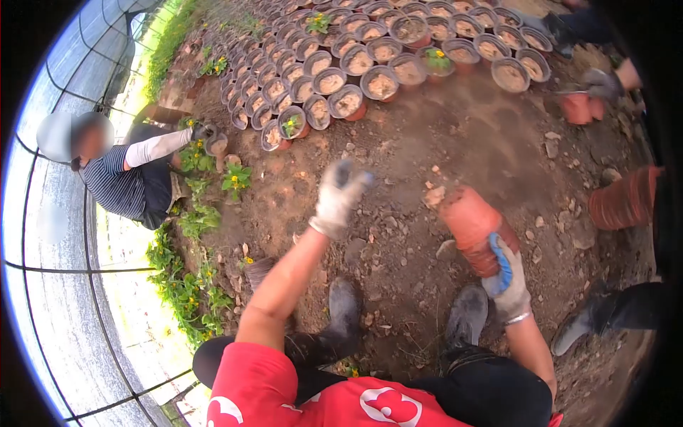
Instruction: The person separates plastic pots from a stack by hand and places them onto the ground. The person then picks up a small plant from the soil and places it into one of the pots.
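Pots extend forward beyond the right grip.

Bare dirt is lying between the left hand and the red pots in the right hand, and it is leaving a way through. Small stones are making that ground bumpy. Ahead, close rows of pots are blocking the way low down. More dirt is showing between the left boot and the right boot, which are standing at each side. On the right, a helper's hand, a pot stack and another boot are getting in the way. Green plants are filling the left side.
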A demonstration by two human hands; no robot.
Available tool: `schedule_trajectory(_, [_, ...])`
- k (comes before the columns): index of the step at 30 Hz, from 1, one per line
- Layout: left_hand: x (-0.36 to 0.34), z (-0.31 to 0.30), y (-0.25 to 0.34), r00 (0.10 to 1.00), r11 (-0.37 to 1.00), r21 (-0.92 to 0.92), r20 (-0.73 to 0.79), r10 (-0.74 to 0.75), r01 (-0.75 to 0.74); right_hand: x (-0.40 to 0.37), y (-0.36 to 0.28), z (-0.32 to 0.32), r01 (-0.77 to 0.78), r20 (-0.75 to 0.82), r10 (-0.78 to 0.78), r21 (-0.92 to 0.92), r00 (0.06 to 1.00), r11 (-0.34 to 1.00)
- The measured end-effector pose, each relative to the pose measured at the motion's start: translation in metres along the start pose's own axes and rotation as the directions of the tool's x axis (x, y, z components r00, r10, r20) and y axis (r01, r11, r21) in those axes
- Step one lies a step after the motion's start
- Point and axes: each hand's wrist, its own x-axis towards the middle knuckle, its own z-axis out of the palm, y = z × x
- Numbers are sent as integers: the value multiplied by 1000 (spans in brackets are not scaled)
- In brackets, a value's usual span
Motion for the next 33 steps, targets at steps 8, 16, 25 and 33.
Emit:
schedule_trajectory(8, [158,-191,-83,882,378,920,-259,394,102,-11,-10,-27,38,23,-32,-735,999,677])
schedule_trajectory(16, [150,-192,-59,907,341,940,-165,388,25,-25,-7,-59,-370,-154,348,-143,925,918])
schedule_trajectory(25, [14,-159,-56,988,-53,990,133,75,-129,-15,-28,-10,-128,-109,98,-310,989,942])
schedule_trajectory(33, [54,-156,-99,955,-303,917,291,64,-259,-53,-17,-15,-319,-148,448,513,882,797])
